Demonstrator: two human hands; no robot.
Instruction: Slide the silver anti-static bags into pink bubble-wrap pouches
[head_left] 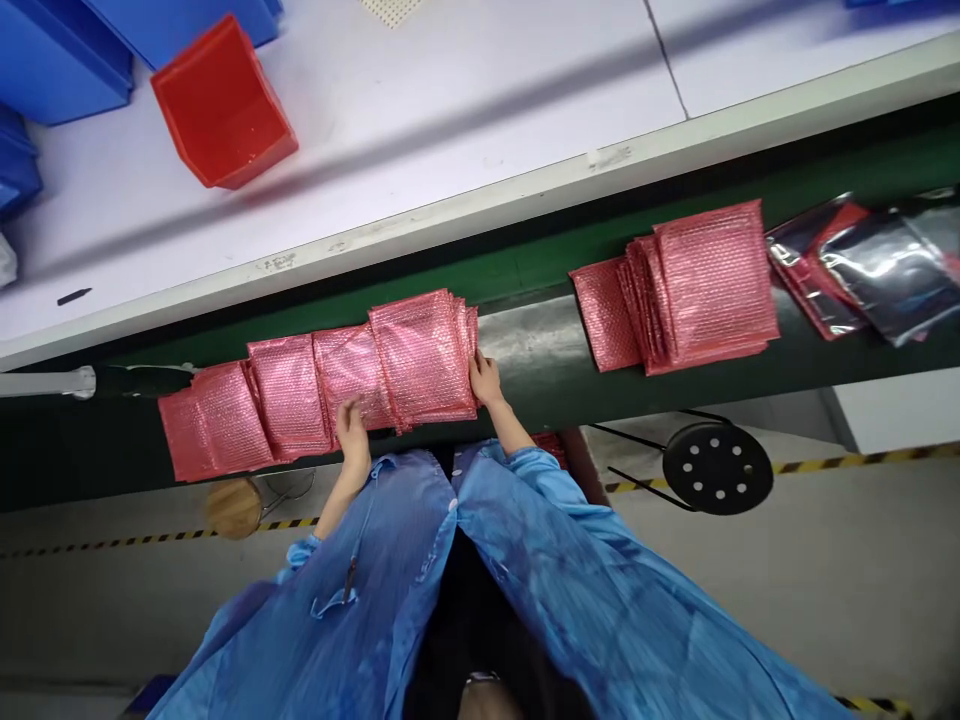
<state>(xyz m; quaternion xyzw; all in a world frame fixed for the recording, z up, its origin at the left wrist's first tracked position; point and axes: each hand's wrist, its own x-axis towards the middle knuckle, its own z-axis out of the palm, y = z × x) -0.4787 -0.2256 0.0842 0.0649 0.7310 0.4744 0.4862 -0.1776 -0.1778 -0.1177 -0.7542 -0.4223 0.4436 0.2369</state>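
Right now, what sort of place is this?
Probably a factory line: pink pouches lie in piles on a green belt, with a red bin on the white bench alongside.

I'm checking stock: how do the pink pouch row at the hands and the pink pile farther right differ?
The row is longer; the pile is more compact. The right hand touches the row's end; no hand touches the pile. Both are pink, bubble-textured and lie on the green surface.

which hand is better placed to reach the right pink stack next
Likely the right hand: it's at the right edge of the left stack, nearer the right stack. The left hand is farther away.
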